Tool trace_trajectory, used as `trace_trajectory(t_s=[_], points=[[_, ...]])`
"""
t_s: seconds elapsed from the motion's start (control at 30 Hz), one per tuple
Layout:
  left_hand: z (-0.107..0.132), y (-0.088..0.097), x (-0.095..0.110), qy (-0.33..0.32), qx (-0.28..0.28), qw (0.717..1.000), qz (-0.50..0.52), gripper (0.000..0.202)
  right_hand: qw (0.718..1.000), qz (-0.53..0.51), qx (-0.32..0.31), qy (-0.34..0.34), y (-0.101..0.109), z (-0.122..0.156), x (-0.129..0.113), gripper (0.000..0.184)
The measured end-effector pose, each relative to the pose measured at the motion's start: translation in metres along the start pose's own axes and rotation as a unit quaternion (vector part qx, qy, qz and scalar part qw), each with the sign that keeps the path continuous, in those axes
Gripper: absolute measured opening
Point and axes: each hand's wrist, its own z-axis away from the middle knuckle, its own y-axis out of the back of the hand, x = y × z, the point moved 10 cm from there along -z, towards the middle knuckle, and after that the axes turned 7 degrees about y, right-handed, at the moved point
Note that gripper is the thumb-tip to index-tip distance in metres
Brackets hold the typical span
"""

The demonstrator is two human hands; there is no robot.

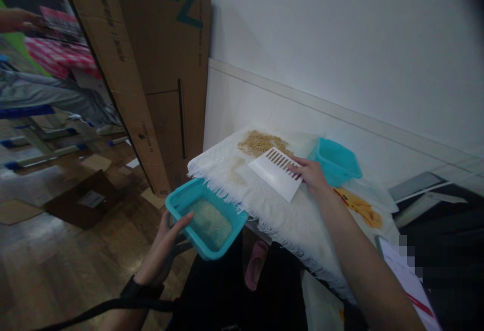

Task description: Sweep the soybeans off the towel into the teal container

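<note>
My left hand (172, 233) grips the near left rim of a turquoise plastic basin (219, 254), thumb over the edge. Pale grains (212, 220) that look like rice lie in its bottom. The basin is held tilted at the table's front edge, below the fringe of a white cloth (302, 225). My right hand (310, 172) is closed on the right end of a flat white slotted scraper (276, 175). The scraper is over the cloth, its slots towards the back. Behind it lies a heap of tan beans (260, 142); a thin scatter of pale grains (237, 171) lies to its left.
A second turquoise basin (336, 162) stands at the back right, near a yellow cloth (359, 207). White wall closes off the back. A tall cardboard box (166, 69) rises at left; beyond it a person's leg (56, 91) shows. Cardboard pieces (83, 197) lie on the floor.
</note>
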Motion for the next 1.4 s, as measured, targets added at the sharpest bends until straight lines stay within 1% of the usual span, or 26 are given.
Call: trace_trajectory(t_s=[0.07, 0.13, 0.27, 0.33, 0.4, 0.47, 0.6, 0.73, 0.87, 0.97, 1.1, 1.27, 1.4], points=[[0.0, -0.001, 0.0, -0.003, -0.003, 1.0, 0.001, 0.084, 1.0, 0.002, -0.004, -0.008, -0.007, 0.002, 0.005, 0.06], [0.001, -0.002, 0.0, -0.003, -0.007, 1.0, 0.001, 0.085, 1.0, -0.007, -0.018, -0.014, -0.02, 0.005, 0.008, 0.059], [0.002, -0.003, 0.0, 0.002, -0.006, 1.0, 0.003, 0.085, 0.998, -0.008, -0.061, -0.01, -0.048, 0.012, 0.007, 0.058], [0.002, -0.002, -0.001, 0.005, -0.001, 1.0, 0.003, 0.086, 0.997, -0.007, -0.082, -0.006, -0.057, 0.016, 0.005, 0.057], [0.002, -0.001, -0.001, 0.005, 0.002, 1.0, 0.001, 0.085, 0.996, -0.012, -0.09, -0.002, -0.06, 0.018, 0.002, 0.059], [0.002, -0.002, 0.0, 0.002, -0.004, 1.0, 0.002, 0.082, 0.996, -0.014, -0.085, 0.001, -0.057, 0.017, -0.002, 0.063], [0.001, -0.002, 0.0, 0.001, -0.014, 1.0, 0.003, 0.085, 0.997, -0.014, -0.071, 0.021, -0.055, 0.007, -0.015, 0.07], [0.002, -0.001, 0.0, 0.006, -0.002, 1.0, -0.001, 0.084, 0.994, 0.006, -0.1, 0.034, -0.072, -0.008, -0.025, 0.071], [0.004, -0.003, 0.001, 0.007, -0.008, 1.0, 0.011, 0.081, 0.99, 0.047, -0.122, 0.054, -0.089, -0.021, -0.031, 0.063], [0.005, -0.003, 0.002, 0.008, -0.005, 1.0, 0.011, 0.082, 0.988, 0.06, -0.128, 0.06, -0.096, -0.026, -0.032, 0.057], [0.004, -0.001, 0.002, 0.009, 0.004, 1.0, 0.009, 0.083, 0.987, 0.051, -0.127, 0.079, -0.097, -0.025, -0.033, 0.058], [0.001, 0.0, 0.002, 0.002, -0.006, 1.0, 0.002, 0.085, 0.983, 0.038, -0.166, 0.074, -0.104, -0.012, -0.035, 0.066], [0.002, 0.001, 0.002, 0.004, 0.001, 1.0, 0.01, 0.085, 0.98, 0.031, -0.183, 0.067, -0.107, -0.003, -0.037, 0.063]])
